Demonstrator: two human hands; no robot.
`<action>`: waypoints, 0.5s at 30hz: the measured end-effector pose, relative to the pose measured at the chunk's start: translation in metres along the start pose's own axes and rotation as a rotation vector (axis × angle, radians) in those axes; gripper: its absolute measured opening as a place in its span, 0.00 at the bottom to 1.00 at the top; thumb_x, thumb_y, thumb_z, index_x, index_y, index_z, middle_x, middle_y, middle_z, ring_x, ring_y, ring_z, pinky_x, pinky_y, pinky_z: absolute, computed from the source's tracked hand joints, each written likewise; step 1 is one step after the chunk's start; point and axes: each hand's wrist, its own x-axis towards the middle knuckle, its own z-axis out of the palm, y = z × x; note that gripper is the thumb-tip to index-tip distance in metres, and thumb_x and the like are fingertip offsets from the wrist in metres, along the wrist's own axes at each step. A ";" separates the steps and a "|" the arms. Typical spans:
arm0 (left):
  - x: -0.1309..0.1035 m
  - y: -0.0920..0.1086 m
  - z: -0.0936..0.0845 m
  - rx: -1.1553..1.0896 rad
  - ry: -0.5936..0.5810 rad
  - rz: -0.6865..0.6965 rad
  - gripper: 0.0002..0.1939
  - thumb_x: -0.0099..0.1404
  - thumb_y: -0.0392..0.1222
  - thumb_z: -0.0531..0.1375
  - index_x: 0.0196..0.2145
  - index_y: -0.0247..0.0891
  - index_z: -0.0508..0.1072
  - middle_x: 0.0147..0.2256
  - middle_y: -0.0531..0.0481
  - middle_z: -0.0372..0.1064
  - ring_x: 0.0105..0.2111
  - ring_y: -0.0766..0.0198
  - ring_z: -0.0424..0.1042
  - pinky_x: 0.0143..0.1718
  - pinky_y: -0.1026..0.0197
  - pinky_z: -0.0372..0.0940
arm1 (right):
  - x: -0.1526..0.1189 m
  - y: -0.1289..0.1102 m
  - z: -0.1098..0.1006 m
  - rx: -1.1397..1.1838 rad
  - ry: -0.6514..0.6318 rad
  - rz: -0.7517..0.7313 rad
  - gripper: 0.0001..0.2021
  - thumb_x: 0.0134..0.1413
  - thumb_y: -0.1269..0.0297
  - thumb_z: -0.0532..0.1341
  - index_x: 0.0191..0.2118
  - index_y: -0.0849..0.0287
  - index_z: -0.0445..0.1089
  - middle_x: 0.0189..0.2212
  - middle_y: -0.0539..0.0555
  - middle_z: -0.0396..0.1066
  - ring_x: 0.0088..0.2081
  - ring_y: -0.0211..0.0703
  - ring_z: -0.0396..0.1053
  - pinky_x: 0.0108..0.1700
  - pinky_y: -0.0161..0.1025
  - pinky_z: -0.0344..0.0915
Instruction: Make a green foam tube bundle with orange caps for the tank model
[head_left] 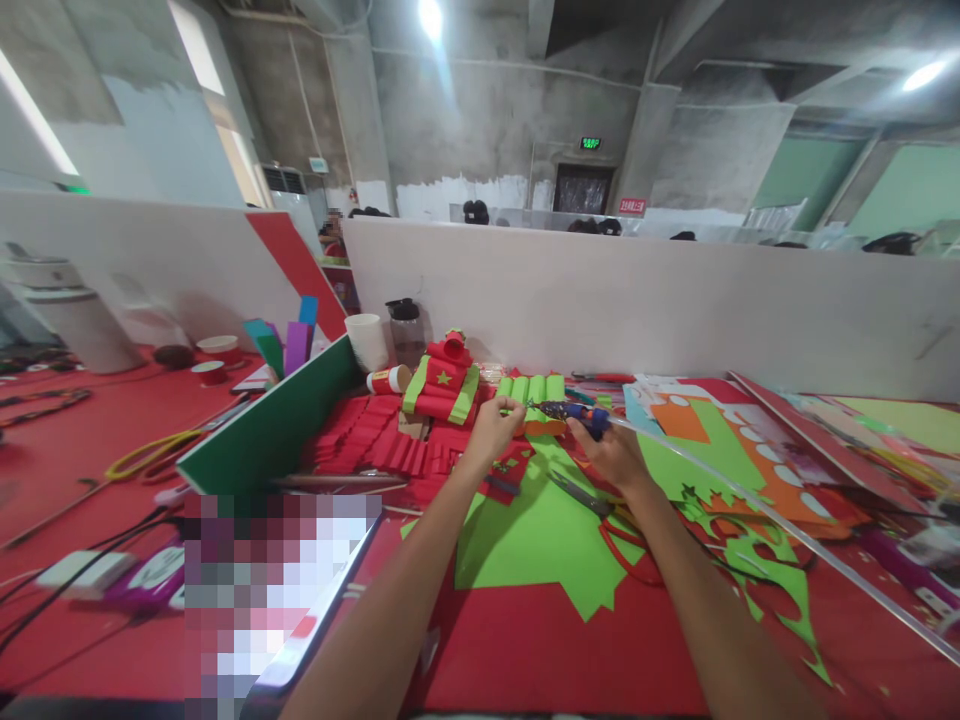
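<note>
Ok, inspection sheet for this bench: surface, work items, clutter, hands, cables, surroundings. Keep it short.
Surface: red tabletop, partly covered by a cut green sheet.
Work items: blue glue gun, a clear rod trailing behind it; red-and-green model with a star on its front.
Clutter: open scissors on the green sheet; green offcuts at right.
Hands: right hand grips the gun; left hand is at its tip, any held piece too small to identify.
Cables: black cables by a white adapter.
Surroundings: white partition, heads beyond; lit exit sign.
</note>
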 end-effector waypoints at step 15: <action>0.002 -0.002 0.001 0.011 0.008 0.005 0.08 0.57 0.42 0.58 0.26 0.34 0.71 0.24 0.52 0.69 0.25 0.66 0.66 0.31 0.63 0.62 | 0.001 0.001 -0.004 0.031 -0.039 0.011 0.20 0.59 0.45 0.54 0.38 0.55 0.75 0.27 0.56 0.76 0.39 0.55 0.74 0.41 0.44 0.67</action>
